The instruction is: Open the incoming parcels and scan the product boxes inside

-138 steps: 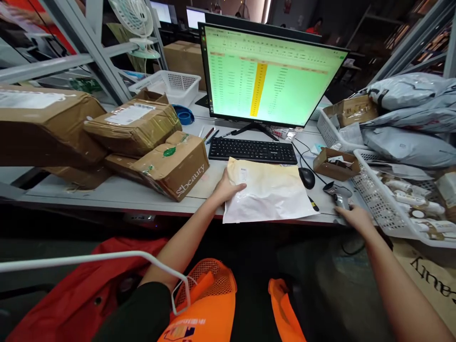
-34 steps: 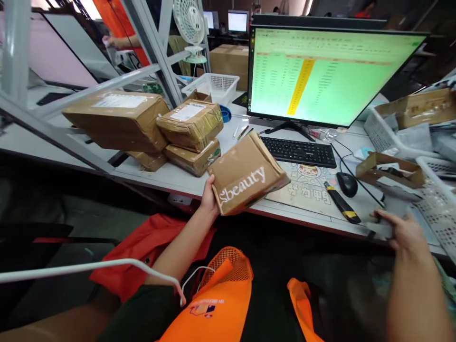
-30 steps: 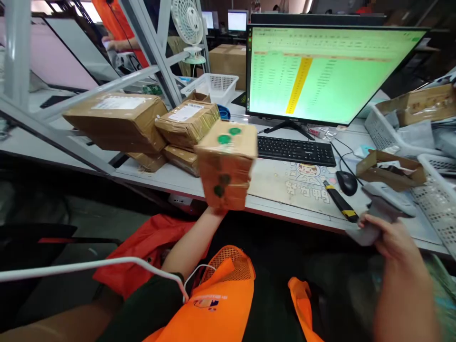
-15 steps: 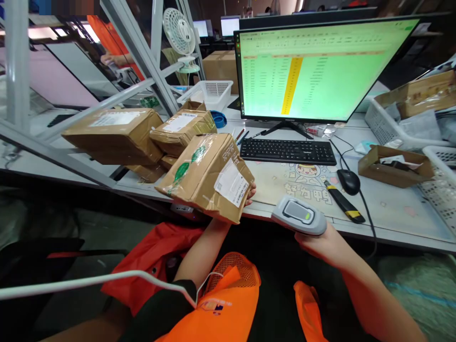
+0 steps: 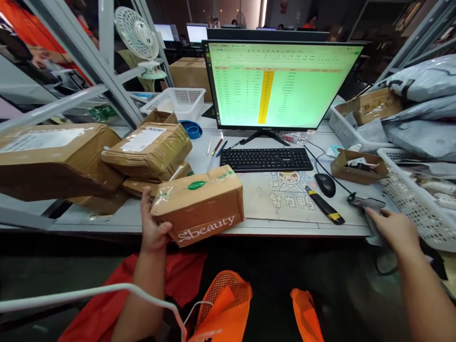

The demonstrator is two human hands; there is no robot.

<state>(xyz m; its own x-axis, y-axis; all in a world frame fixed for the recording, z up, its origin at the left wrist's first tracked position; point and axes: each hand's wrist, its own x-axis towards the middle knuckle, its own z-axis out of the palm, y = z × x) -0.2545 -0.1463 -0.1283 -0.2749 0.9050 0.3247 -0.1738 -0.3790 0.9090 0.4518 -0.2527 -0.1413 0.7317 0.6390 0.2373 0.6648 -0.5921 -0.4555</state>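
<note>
My left hand [image 5: 151, 228] grips the left end of a taped brown cardboard box [image 5: 199, 206] printed "Sbeauty", with green stickers on top. The box rests at the desk's front edge [image 5: 285, 231], its printed side facing me. My right hand [image 5: 394, 230] is at the right end of the desk, closed around the handle of a grey barcode scanner [image 5: 366, 204] whose head lies on the desk surface with a cable running from it.
Several brown parcels [image 5: 149, 149] are stacked on the left. A monitor [image 5: 281, 85] with a green spreadsheet, keyboard [image 5: 265, 159], mouse [image 5: 325, 184] and utility knife [image 5: 322, 211] sit mid-desk. White baskets [image 5: 409, 199], a small open box [image 5: 358, 166] and grey mail bags [image 5: 420, 109] fill the right.
The box has been turned from label-side-up to printed side facing me and lowered to the desk edge. My right hand carried the scanner from beside the box out to the right, onto the desk.
</note>
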